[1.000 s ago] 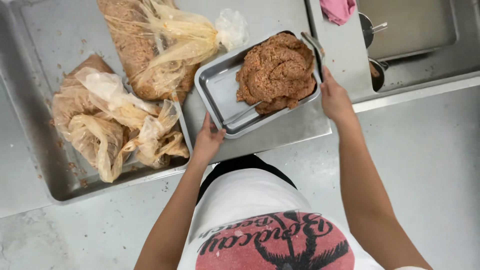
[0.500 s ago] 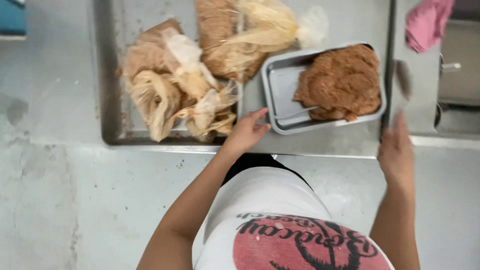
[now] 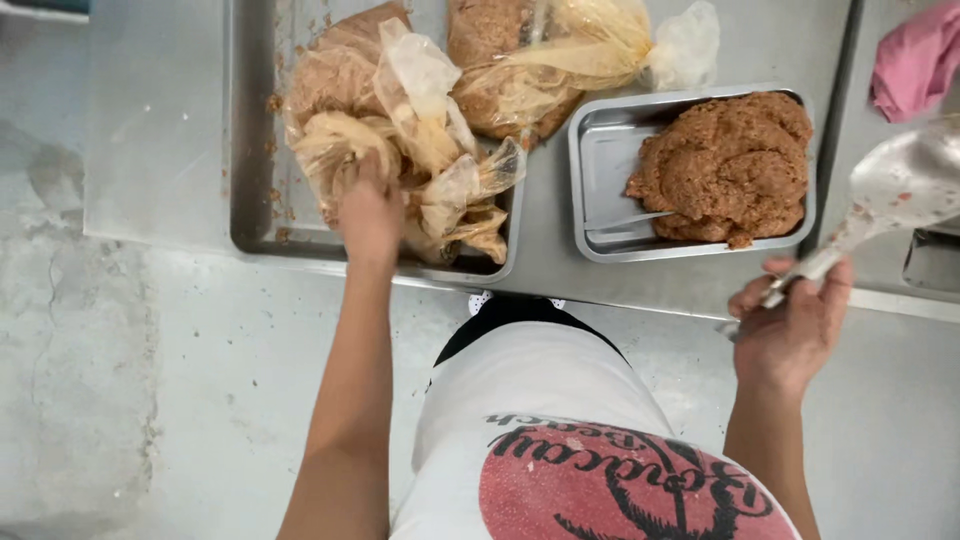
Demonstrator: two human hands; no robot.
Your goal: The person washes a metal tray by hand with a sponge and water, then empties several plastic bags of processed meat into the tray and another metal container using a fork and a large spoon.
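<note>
Low in the frame, the person's white shirt (image 3: 540,420) with a red round print filled the bottom centre. To the right of it, the right hand (image 3: 792,325) was closed around the handle of a large metal ladle (image 3: 895,190), whose bowl tilted up toward the right edge of the frame. Left of centre, the left hand (image 3: 370,215) reached up into a big steel tray (image 3: 250,130), its fingers curled on a clear plastic bag of brown paste (image 3: 340,150). More crumpled bags (image 3: 450,160) lay just beside it in the same tray. Farther up, right of centre, a smaller steel pan (image 3: 605,160) held a mound of brown minced mix (image 3: 730,165). A pink cloth (image 3: 915,60) lay in the upper right corner.
</note>
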